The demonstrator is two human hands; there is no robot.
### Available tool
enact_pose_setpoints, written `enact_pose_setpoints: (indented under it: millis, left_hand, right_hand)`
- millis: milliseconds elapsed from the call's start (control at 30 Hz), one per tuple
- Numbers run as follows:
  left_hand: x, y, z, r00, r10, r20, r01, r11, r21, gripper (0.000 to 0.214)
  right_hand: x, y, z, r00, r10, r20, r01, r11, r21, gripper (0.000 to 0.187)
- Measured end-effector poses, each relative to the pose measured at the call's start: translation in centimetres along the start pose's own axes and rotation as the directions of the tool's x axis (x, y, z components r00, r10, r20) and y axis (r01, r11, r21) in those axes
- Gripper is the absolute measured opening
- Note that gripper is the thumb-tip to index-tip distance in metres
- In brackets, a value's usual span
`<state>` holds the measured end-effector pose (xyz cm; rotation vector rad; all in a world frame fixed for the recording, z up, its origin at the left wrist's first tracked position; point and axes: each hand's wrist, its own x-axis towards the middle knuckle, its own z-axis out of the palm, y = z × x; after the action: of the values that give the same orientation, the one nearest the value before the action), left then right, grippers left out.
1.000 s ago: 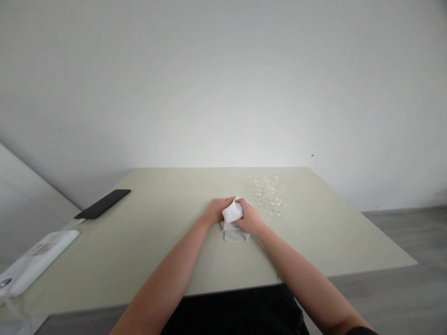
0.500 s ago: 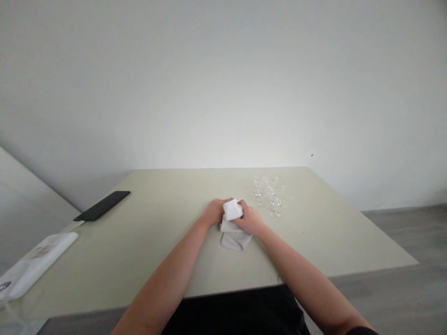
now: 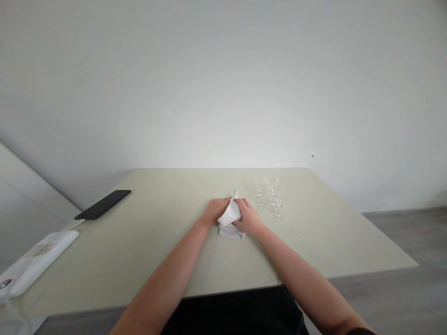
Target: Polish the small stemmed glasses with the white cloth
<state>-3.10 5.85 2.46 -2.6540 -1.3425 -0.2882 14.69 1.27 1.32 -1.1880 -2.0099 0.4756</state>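
One white cloth (image 3: 230,214), soft-looking and folded, is bunched between the left hand (image 3: 213,210) and the right hand (image 3: 249,217) above a smooth, pale table (image 3: 157,232); fingers of both curl closely round it. Whether it wraps anything: cannot tell. Step in hand, my judgement: working the cloth; next move calls for light, even pressure. Clear, glossy pieces (image 3: 268,193) cluster beyond the right hand.

From here I see the person's left hand (image 3: 215,209) and right hand (image 3: 248,217) together gripping a bunched white cloth (image 3: 230,213), part of it drooping nearer the body. Clear glassware (image 3: 269,194) clusters on the tabletop (image 3: 307,246) just beyond the right hand; a flat black slab (image 3: 104,204) lies well left of the left hand.
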Motion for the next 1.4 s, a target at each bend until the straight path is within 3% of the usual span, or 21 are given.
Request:
enact_pose_setpoints:
  millis: [67,167,233,300,400,500,567,667,767,867,967,1067,1200,1300,1400]
  left_hand:
    - [0.0,0.1,-0.3,0.993,0.015,-0.119,-0.012,1.000,0.028,0.025]
    - [-0.1,0.5,-0.9,0.969,0.082,-0.231,-0.063,0.994,0.087,0.027]
    - [-0.1,0.6,-1.1,0.968,0.103,-0.229,-0.081,0.991,0.104,0.026]
    - [-0.2,0.7,-1.2,0.979,0.089,-0.182,-0.073,0.993,0.090,0.024]
    - [-0.1,0.6,-1.3,0.998,-0.028,-0.064,0.030,0.999,0.023,0.020]
    - [-0.1,0.5,-1.3,0.989,-0.147,0.017,0.147,0.988,-0.050,0.025]
    - [0.0,0.6,-1.3,0.987,-0.160,0.022,0.162,0.983,-0.087,0.025]
    - [0.1,0.7,-0.9,0.984,-0.163,-0.074,0.157,0.984,-0.079,0.022]
    - [0.2,0.9,-0.4,0.971,-0.094,-0.220,0.093,0.996,-0.017,0.030]
    - [0.1,1.1,0.0,0.974,-0.068,-0.214,0.069,0.998,-0.002,0.035]
    - [0.0,1.4,0.0,0.987,-0.127,-0.095,0.126,0.992,-0.015,0.029]
    - [-0.2,1.3,-0.1,0.993,-0.120,-0.009,0.119,0.993,-0.016,0.029]
    - [-0.2,1.0,-0.1,0.991,-0.102,-0.091,0.100,0.995,-0.026,0.028]
    - [0.2,0.8,0.0,0.961,-0.155,-0.229,0.142,0.987,-0.071,0.022]
    - [0.5,0.9,0.0,0.935,-0.220,-0.277,0.186,0.972,-0.144,0.021]
  right_hand:
    - [0.3,0.1,0.3,0.994,0.113,-0.013,-0.109,0.980,0.164,0.054]
    - [0.6,0.1,0.7,0.953,0.304,0.023,-0.269,0.804,0.531,0.036]
    - [0.5,0.0,0.8,0.958,0.282,0.058,-0.254,0.732,0.632,0.040]
    - [0.3,-0.1,0.7,0.979,0.193,0.066,-0.196,0.809,0.554,0.039]
    - [-0.1,-0.1,0.4,0.995,0.104,-0.011,-0.098,0.966,0.238,0.050]
    - [-0.1,-0.1,0.2,0.996,-0.001,-0.093,0.006,0.999,0.052,0.063]
    - [0.0,-0.1,0.2,0.996,-0.004,-0.091,0.009,0.999,0.053,0.066]
    - [0.3,-0.2,0.3,0.986,0.141,-0.088,-0.125,0.978,0.167,0.064]
    - [0.6,-0.1,0.6,0.962,0.259,-0.081,-0.207,0.892,0.402,0.050]
    - [0.7,0.1,0.8,0.956,0.293,-0.014,-0.235,0.793,0.562,0.048]
    - [0.6,0.4,0.8,0.955,0.290,-0.061,-0.228,0.851,0.473,0.045]
    - [0.5,0.6,0.9,0.978,0.170,-0.122,-0.131,0.951,0.279,0.040]
    - [0.6,0.7,1.2,0.988,0.031,-0.151,0.012,0.961,0.277,0.052]
    - [0.8,0.6,1.4,0.974,0.200,-0.108,-0.110,0.831,0.545,0.048]
    - [1.0,0.8,1.5,0.907,0.420,0.016,-0.269,0.552,0.789,0.071]
